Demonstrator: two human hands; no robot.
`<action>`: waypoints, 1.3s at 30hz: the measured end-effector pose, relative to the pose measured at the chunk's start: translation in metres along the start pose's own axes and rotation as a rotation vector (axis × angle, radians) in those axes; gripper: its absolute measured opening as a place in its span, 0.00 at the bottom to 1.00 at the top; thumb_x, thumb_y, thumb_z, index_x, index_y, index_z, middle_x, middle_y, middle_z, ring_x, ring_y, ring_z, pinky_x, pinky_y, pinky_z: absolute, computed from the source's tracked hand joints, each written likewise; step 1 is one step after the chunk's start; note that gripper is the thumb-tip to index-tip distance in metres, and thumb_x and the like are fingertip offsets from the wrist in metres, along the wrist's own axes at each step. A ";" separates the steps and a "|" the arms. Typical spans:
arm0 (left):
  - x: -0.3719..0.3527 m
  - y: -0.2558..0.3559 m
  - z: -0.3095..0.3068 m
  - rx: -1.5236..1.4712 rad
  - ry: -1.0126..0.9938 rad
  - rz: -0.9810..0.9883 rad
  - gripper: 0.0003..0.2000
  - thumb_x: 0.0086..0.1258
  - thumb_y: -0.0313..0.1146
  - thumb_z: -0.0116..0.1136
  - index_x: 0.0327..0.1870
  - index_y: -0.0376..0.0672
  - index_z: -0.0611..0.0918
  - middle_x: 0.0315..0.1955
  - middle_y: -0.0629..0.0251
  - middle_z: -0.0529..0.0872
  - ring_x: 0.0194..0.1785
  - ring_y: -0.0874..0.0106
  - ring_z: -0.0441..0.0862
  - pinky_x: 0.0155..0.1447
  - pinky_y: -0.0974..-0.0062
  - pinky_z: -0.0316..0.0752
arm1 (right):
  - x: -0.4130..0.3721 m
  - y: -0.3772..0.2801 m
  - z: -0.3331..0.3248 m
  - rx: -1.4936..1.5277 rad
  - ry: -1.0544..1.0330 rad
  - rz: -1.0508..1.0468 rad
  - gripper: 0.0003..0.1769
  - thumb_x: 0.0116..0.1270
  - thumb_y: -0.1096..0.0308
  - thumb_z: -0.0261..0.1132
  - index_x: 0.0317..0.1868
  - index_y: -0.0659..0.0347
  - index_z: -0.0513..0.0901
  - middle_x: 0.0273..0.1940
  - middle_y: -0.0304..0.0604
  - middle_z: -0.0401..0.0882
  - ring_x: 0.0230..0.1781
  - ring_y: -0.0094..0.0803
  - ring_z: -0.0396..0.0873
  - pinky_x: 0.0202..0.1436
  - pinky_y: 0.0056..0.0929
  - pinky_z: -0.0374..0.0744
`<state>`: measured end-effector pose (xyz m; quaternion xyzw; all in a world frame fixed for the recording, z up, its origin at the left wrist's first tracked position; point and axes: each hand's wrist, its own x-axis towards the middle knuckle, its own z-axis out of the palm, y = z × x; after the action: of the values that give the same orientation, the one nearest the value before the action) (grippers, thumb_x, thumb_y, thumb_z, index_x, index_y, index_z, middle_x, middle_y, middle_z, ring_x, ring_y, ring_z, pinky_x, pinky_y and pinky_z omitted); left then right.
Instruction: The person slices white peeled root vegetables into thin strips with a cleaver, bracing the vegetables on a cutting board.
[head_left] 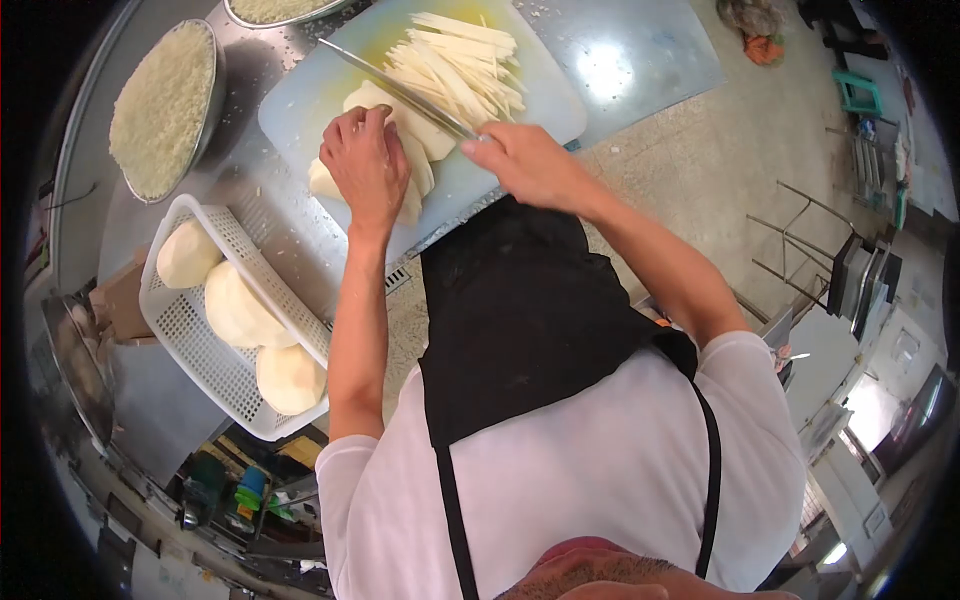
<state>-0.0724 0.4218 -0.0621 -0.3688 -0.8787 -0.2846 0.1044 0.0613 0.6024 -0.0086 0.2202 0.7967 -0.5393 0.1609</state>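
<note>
My right hand [525, 165] is closed around the handle of a kitchen knife [400, 90], whose long blade points to the upper left. My left hand [368, 165] presses with curled fingers on a stack of pale, peeled vegetable slices [430, 138], which look like jicama. The blade lies across the board between these slices and a heap of thin cut strips [455, 72]. All of this rests on a pale cutting board [552, 95]. Parts of the slices under my left palm are hidden.
A white perforated basket [272, 268] with peeled round vegetables [240, 308] stands at the left. Beyond it, a metal bowl [213, 105] is heaped with finely chopped pale pieces [160, 115]. A second such bowl [300, 17] is at the top edge. The metal table [650, 60] extends right of the board.
</note>
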 end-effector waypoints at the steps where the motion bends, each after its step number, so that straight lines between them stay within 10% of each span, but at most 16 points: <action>1: 0.003 -0.008 0.006 0.052 -0.038 0.001 0.13 0.65 0.28 0.62 0.51 0.48 0.85 0.47 0.59 0.83 0.57 0.56 0.76 0.59 0.54 0.66 | -0.014 -0.003 0.003 -0.026 0.061 -0.090 0.26 0.79 0.50 0.60 0.53 0.69 0.83 0.27 0.52 0.79 0.28 0.41 0.79 0.37 0.40 0.77; 9: 0.005 -0.016 0.016 0.132 -0.125 -0.051 0.13 0.64 0.32 0.62 0.50 0.50 0.86 0.48 0.61 0.81 0.57 0.59 0.74 0.60 0.54 0.63 | -0.044 -0.020 0.013 -0.021 0.083 -0.072 0.23 0.81 0.54 0.58 0.55 0.70 0.81 0.32 0.57 0.81 0.32 0.47 0.79 0.41 0.41 0.76; 11: 0.006 -0.016 0.014 0.122 -0.123 -0.044 0.12 0.66 0.32 0.61 0.50 0.48 0.84 0.50 0.60 0.81 0.58 0.57 0.75 0.60 0.53 0.64 | -0.054 -0.030 0.010 -0.002 0.113 -0.070 0.22 0.79 0.55 0.60 0.51 0.71 0.82 0.35 0.65 0.85 0.40 0.67 0.83 0.45 0.55 0.78; 36: 0.008 -0.019 0.014 0.016 -0.107 -0.089 0.12 0.62 0.33 0.61 0.47 0.47 0.87 0.47 0.61 0.83 0.56 0.58 0.77 0.62 0.55 0.64 | -0.011 -0.020 0.025 -0.096 0.048 -0.015 0.22 0.78 0.54 0.62 0.52 0.70 0.80 0.36 0.67 0.85 0.41 0.70 0.82 0.46 0.58 0.79; 39: 0.007 -0.020 0.012 0.006 -0.126 -0.099 0.12 0.65 0.34 0.60 0.48 0.44 0.85 0.51 0.58 0.83 0.58 0.55 0.77 0.62 0.55 0.66 | 0.020 0.007 0.031 -0.178 0.158 -0.254 0.23 0.77 0.54 0.62 0.53 0.71 0.80 0.37 0.67 0.85 0.41 0.70 0.82 0.46 0.58 0.79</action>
<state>-0.0913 0.4215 -0.0781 -0.3417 -0.9015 -0.2631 0.0357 0.0486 0.5791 -0.0353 0.1442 0.8729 -0.4637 0.0470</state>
